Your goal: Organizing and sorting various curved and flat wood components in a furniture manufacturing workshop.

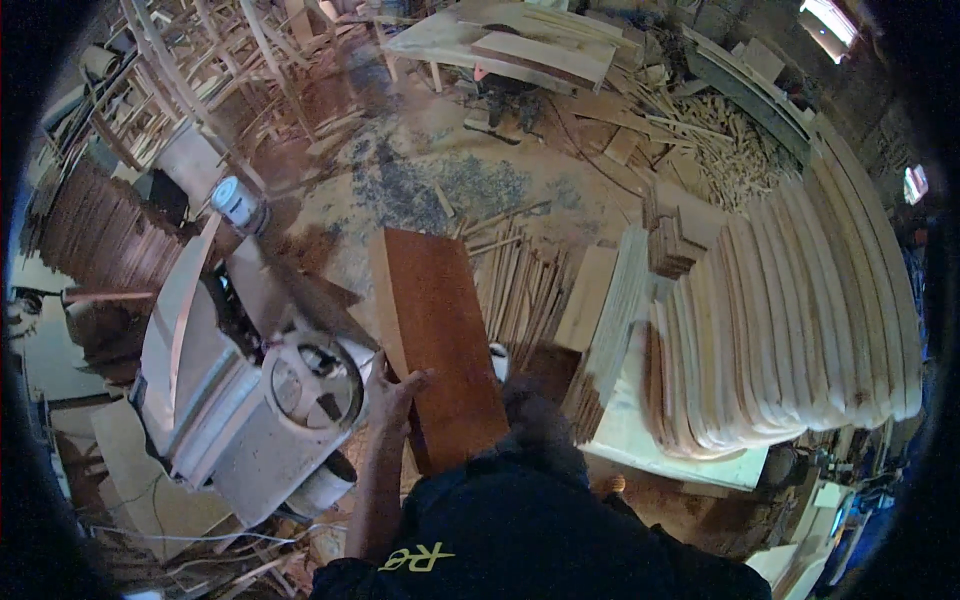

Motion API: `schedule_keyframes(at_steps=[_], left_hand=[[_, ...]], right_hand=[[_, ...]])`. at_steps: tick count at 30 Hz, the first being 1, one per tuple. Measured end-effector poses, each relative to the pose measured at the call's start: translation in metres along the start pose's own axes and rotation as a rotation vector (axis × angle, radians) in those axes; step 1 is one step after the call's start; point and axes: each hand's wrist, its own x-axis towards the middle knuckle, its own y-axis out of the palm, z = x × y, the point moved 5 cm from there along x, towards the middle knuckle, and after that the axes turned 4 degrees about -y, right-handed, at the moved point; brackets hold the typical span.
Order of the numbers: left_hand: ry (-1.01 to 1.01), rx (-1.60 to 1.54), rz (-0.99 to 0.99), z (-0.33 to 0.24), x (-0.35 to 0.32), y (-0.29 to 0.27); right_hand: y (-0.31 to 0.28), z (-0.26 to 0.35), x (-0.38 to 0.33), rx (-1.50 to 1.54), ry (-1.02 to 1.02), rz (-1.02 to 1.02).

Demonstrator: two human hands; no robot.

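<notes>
My left hand (396,392) grips the left edge of a long reddish-brown wooden board (445,330). The thumb lies across its broad face, and the other fingers are mostly hidden behind the edge. The board is thick, with a paler left side, and it is held tilted in front of my dark shirt (520,530). My right hand does not show; a dark, shadowed shape beside the board's lower right corner hides that area. Just left of my left hand stands a dusty machine (260,470) with a spoked handwheel (313,385).
Curved pale wooden pieces (760,320) stand in a long row at right, beside stacked flat boards (610,320). Thin strips (522,290) lie beyond the held board. A work table (510,40) stands far back, and a white-and-blue bucket (235,203) at left. Sawdust (450,185) covers the floor.
</notes>
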Motion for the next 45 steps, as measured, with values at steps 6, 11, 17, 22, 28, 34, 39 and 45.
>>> schedule_keyframes(at_steps=[6,11,17,22,28,34,39,45], left_hand=[[0.019,0.005,-0.049,-0.015,0.099,0.034],[-0.046,0.181,-0.161,-0.041,0.184,0.056],[-0.071,0.125,-0.247,-0.106,0.234,0.089],[0.022,0.051,-0.245,-0.142,0.303,0.132],[-0.003,0.008,-0.181,-0.162,0.383,0.197],[-0.098,-0.120,-0.200,-0.151,0.486,0.272],[-0.109,-0.130,-0.047,-0.175,0.561,0.365],[-0.141,-0.071,-0.035,-0.173,0.625,0.423]], right_hand=[[-0.046,-0.071,0.075,0.002,-0.016,0.027],[-0.060,-0.036,0.220,0.058,0.036,0.083],[-0.109,-0.025,0.279,0.835,0.450,-0.131],[-0.116,0.000,0.416,0.539,-0.250,-0.109],[-0.137,-0.046,0.528,0.450,-0.167,-0.184],[-0.222,0.050,0.573,0.692,-0.237,-0.255],[-0.304,0.180,0.561,0.619,0.142,-0.351],[-0.337,0.160,0.623,0.632,0.382,-0.273]])
